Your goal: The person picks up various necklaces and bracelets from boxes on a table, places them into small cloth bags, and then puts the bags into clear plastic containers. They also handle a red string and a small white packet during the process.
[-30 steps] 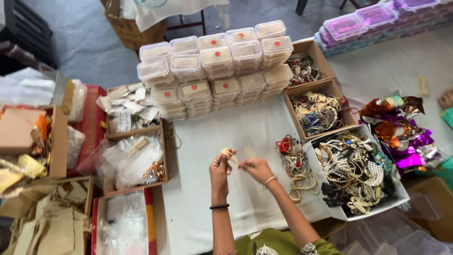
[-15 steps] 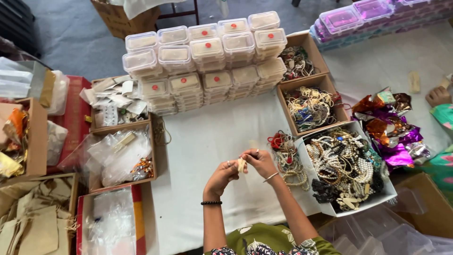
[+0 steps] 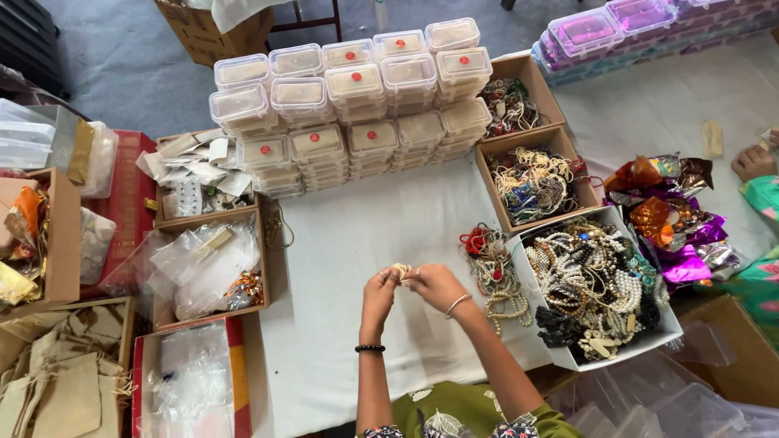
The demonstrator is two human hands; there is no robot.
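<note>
My left hand [image 3: 378, 294] and my right hand [image 3: 435, 285] meet over the white cloth [image 3: 365, 227], fingertips pinched together on a small cream-coloured piece [image 3: 400, 268] held between them. A black bead bracelet circles my left wrist, a thin bangle my right. Just right of my hands lies a loose heap of bead necklaces [image 3: 493, 272], and beyond it a white box [image 3: 602, 288] heaped with pearl and bead jewellery.
Stacked clear lidded tubs [image 3: 349, 105] stand at the back. Two cardboard boxes of beads [image 3: 531, 154] sit right of them. Trays of plastic bags [image 3: 207, 264] and paper tags [image 3: 199, 178] line the left. Shiny foil wrappers [image 3: 673, 219] lie right, near another person's hand [image 3: 753, 162].
My hands separated, then closed together again on the cream piece, shifting slightly up. The camera view tilted down and settled.
</note>
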